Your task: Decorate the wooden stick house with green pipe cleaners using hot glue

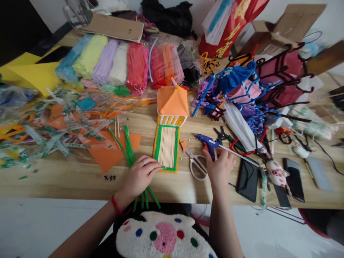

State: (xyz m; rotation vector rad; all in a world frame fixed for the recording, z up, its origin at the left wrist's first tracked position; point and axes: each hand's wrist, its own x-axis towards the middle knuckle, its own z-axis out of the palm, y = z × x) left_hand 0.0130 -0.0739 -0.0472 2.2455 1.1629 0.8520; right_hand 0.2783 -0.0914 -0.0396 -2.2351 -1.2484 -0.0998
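A small model building with an orange paper pyramid roof, striped yellow-and-white walls and a green-edged base of pale wooden sticks (168, 145) is set near the middle of the wooden tabletop (80, 185), its base extended toward the near edge. The base's near left corner is touched by the left hand (141, 174); its fingers are held together, but whether anything is pinched cannot be told. Fuzzy green stems (129, 148) are passed beneath that hand and hung over the near edge. At the handle of a blue hot-glue gun with an orange trigger (211, 142), the right hand (219, 165) is placed, thumb and fingers apart; whether they are clamped cannot be told. White-handled metal scissors (194, 158) are laid between base and gun.
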